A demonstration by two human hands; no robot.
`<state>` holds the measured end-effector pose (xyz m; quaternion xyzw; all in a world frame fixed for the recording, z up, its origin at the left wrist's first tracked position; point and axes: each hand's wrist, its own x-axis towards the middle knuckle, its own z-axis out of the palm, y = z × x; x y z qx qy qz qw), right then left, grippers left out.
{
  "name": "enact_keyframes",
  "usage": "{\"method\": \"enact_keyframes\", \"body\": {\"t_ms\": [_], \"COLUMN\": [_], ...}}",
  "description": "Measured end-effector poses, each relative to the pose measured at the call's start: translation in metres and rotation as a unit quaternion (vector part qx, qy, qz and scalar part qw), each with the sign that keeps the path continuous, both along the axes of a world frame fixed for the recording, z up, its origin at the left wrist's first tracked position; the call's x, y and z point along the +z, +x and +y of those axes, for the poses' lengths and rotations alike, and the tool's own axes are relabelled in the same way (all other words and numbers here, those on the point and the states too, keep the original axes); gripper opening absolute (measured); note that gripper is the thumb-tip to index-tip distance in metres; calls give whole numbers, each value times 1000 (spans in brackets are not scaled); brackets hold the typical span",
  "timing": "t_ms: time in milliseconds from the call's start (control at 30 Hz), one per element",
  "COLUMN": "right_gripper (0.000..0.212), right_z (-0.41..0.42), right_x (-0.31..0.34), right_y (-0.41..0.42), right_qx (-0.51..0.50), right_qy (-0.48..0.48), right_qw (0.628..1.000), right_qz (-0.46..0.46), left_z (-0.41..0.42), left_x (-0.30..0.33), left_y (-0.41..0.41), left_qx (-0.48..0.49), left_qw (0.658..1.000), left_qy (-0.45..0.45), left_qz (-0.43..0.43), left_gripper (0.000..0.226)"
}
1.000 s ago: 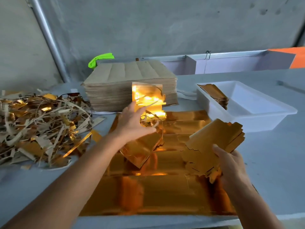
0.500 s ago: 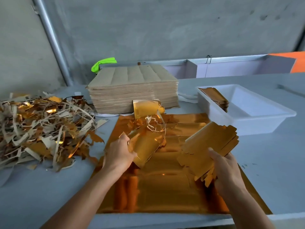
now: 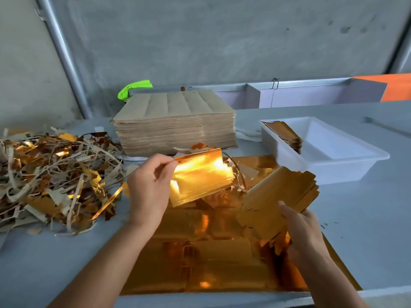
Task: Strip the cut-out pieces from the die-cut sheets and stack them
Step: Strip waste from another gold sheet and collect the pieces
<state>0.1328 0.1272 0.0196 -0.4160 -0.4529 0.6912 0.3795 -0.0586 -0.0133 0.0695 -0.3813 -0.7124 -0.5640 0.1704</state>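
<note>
A shiny gold die-cut sheet lies flat on the grey table in front of me. My left hand pinches a gold cut-out piece by its left edge and holds it up above the sheet, its foil face glaring. My right hand grips a stack of gold cut-out pieces, tilted, above the sheet's right side. Thin gold waste strips hang behind the lifted piece.
A tall pile of brown-backed sheets stands behind the work area. A heap of scrap trimmings covers the table's left. At the right, a white plastic tray holds stacked pieces. A bright green cloth lies at the back.
My left hand has lifted the cut-out piece free of the sheet and turned it flatter, facing the light. The right hand keeps its stack in about the same place.
</note>
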Motion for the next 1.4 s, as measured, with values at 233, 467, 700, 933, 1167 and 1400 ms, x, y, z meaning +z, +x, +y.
{"method": "enact_keyframes", "body": {"t_ms": [233,467,700,933,1167,1400], "right_gripper": [33,8,6,22,15,14], "right_z": [1,-5,-13,-6,-7,-4], "right_x": [2,1,5,13,17,18], "right_y": [9,10,1,3,-10,-14], "right_qx": [-8,24,55,42,53,58], "right_qy": [-7,4,5,-48,-48,-36], "right_qw": [1000,1000,998,992,993,994], "right_qz": [-10,1,21,109,94,80], "left_z": [11,5,2,6,13,15], "left_x": [-11,-21,-12,-22,-32,-32], "left_y": [8,40,45,29,46,37], "left_qx": [-125,-164,36,0,-117,-148], "left_qw": [856,914,988,979,960,935], "left_qy": [18,-25,-130,-195,-252,-318], "left_qz": [-502,-369,79,-60,35,44], "left_gripper": [28,22,16,35,46,82]}}
